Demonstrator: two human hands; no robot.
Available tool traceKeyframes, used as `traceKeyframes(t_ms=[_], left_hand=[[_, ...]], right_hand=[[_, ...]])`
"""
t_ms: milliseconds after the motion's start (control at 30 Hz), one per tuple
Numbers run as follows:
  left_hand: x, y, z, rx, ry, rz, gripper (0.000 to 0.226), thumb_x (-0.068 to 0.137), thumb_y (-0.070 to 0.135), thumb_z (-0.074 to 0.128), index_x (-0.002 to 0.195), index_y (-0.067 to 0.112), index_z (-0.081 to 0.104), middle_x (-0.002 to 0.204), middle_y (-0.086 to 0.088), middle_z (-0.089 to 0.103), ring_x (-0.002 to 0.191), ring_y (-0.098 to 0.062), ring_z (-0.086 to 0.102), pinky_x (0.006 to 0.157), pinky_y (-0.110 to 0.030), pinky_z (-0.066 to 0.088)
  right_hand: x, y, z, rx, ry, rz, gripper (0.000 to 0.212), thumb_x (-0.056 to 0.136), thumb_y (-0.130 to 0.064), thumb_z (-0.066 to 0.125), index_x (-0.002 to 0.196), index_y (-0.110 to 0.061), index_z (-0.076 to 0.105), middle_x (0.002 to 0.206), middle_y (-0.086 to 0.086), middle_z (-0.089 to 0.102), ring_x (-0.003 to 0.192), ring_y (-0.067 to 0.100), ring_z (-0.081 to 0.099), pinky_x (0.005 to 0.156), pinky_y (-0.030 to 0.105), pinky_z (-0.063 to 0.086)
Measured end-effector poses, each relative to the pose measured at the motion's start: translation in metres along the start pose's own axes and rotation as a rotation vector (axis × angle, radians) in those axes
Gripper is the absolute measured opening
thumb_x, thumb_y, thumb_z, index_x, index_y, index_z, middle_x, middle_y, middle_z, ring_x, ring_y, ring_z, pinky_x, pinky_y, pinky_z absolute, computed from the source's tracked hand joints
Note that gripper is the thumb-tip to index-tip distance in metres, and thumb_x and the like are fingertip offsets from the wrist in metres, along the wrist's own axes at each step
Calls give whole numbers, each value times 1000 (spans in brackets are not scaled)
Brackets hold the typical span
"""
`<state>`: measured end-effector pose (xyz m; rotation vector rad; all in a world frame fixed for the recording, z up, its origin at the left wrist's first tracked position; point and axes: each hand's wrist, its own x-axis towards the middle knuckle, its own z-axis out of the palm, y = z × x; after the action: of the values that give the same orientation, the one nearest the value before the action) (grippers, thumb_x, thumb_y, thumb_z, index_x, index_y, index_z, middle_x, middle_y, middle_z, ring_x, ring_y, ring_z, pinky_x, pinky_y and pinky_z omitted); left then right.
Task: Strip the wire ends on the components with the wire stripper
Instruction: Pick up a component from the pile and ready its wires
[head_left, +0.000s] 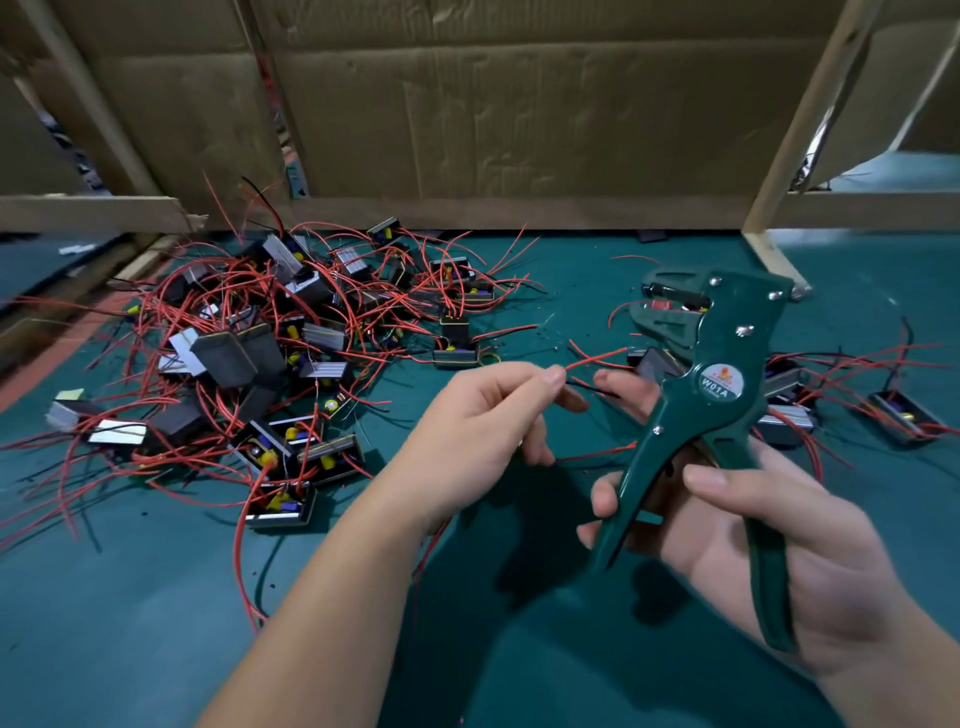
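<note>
Pinching thin red insulated wire (597, 358) near tip w/ left hand (483, 421); gripping dark-green metal wire stripper (727, 332) by both handles w/ right hand (779, 545), jaws apart, just beyond wire end. Feed tip square btwn jaws, short length only, squeeze steady. Ignore heap of black boxy components (244, 353) at left on teal mat (156, 597).

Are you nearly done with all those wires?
Not nearly. A few components lie on the right, maybe finished; I cannot tell. The left hand pinches a red wire, the right hand grips the wire stripper. The big pile on the left likely waits.
</note>
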<state>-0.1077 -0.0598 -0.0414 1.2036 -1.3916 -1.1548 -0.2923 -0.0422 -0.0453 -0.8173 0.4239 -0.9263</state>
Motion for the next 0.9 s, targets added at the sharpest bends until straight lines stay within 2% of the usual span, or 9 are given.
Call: traceKeyframes(t_ms=[100, 200, 333, 400, 500, 633, 767, 867, 900], left_hand=[[2, -3, 8, -79, 146, 48, 35, 95, 20, 53, 66, 18, 72, 48, 3, 40, 53, -12, 43, 57, -18, 46], [1, -2, 11, -98, 234, 93, 38, 93, 18, 57, 59, 26, 72, 64, 1, 61, 57, -7, 51, 56, -15, 42], [-1, 2, 5, -65, 272, 123, 18, 91, 19, 60, 87, 25, 76, 89, 17, 72, 53, -4, 57, 47, -14, 41], [-2, 4, 4, -74, 292, 110, 16, 90, 21, 60, 92, 25, 76, 83, 14, 73, 51, -3, 56, 47, -14, 40], [-2, 7, 3, -153, 335, 87, 23, 90, 19, 60, 80, 29, 78, 59, 14, 66, 46, 0, 53, 44, -11, 38], [1, 5, 0, -205, 362, 83, 30, 95, 17, 52, 72, 20, 71, 68, 8, 70, 48, -3, 52, 45, -14, 39], [2, 2, -4, -141, 380, 134, 26, 89, 27, 55, 68, 27, 70, 48, 5, 53, 49, -9, 48, 47, -19, 39], [3, 0, -9, -10, 391, 219, 24, 84, 27, 53, 65, 27, 68, 45, 7, 49, 50, -9, 47, 51, -18, 40], [3, 0, -10, 24, 392, 241, 24, 84, 25, 53, 65, 25, 67, 45, 8, 49, 49, -8, 47, 51, -16, 40]], right_hand=[[-1, 3, 0, -11, -4, 11, 79, 56, -16, 85, 129, -5, 56, 109, 27, 57, 78, 39, 60, 75, 59, 49], [-1, 3, 2, -27, -32, 9, 78, 59, -16, 83, 130, -6, 54, 135, 18, 53, 79, 38, 60, 74, 59, 48], [-1, 2, 1, -29, -33, 30, 79, 58, -16, 84, 130, -7, 55, 137, 18, 51, 78, 37, 61, 74, 58, 48], [0, 2, -2, -22, -30, 38, 81, 57, -16, 84, 131, -7, 54, 133, 21, 53, 78, 38, 61, 74, 59, 48], [1, 0, -4, 19, -62, 56, 81, 59, -15, 82, 133, -7, 51, 117, 26, 59, 78, 38, 60, 75, 58, 49], [2, -7, -8, 127, -97, 104, 75, 70, -13, 75, 138, -3, 44, 101, 28, 60, 82, 40, 59, 79, 59, 47], [6, -8, -6, 283, -131, 184, 57, 88, 0, 49, 141, 10, 27, 108, 34, 52, 96, 48, 54, 89, 62, 39], [-1, -13, 4, 352, -139, 212, 50, 87, 16, 12, 135, 23, 22, 123, 47, 36, 115, 59, 37, 105, 65, 21], [-2, -12, 4, 313, -118, 190, 47, 89, 16, 14, 134, 22, 26, 122, 47, 36, 114, 60, 35, 104, 65, 21]])
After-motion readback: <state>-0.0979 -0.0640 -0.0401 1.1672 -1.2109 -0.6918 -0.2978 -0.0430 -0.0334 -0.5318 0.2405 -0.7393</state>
